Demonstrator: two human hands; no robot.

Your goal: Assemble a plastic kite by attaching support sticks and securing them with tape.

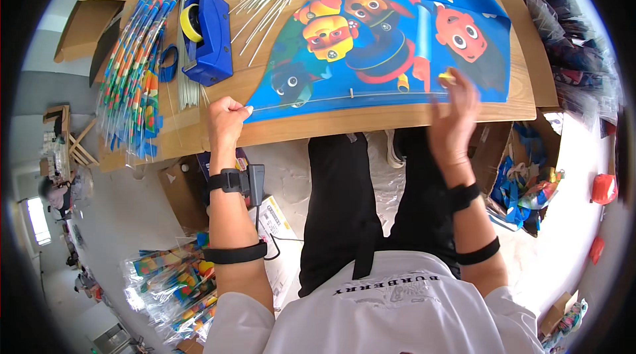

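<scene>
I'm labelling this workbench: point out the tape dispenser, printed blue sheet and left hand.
Tape dispenser (212,39), head view: its blue body.
Printed blue sheet (385,46), head view: its printed middle.
Left hand (226,121), head view: back of the hand.

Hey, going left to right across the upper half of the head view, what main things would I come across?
Plastic-wrapped colourful bundle, blue tape dispenser, printed blue sheet, clear plastic packages.

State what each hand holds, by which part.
Left hand: seemingly the rod, by its left end, at a corner of the sheet. Right hand: blurred; cannot tell.
</scene>
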